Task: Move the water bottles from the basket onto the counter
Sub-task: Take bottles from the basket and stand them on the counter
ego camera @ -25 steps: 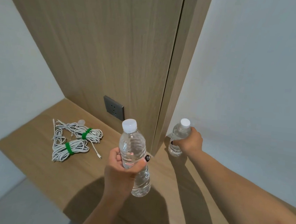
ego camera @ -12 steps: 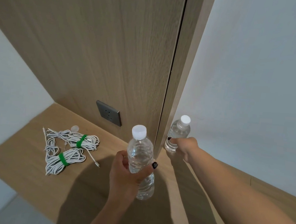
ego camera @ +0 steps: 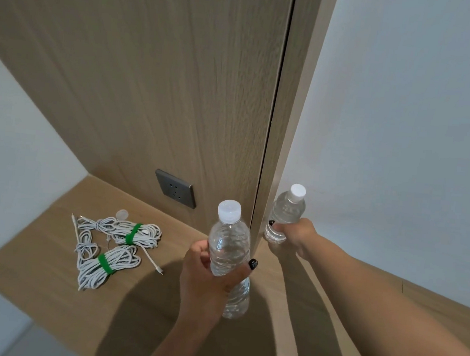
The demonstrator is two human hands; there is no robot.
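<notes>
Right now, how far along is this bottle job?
Nothing stands free yet. The right hand grips one water bottle low at the counter near the white wall, seemingly setting it down. The left hand holds the other bottle, upright, its base at or just above the wood. Left: release both. The basket is out of view, so further bottles cannot be ruled out.

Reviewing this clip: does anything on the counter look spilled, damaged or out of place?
Nothing spilled or damaged. Both bottles are capped and upright, the near bottle gripped by the left hand, the far bottle by the right hand. The only oddities: two bundled white cables and a small loose cap on the counter.
</notes>
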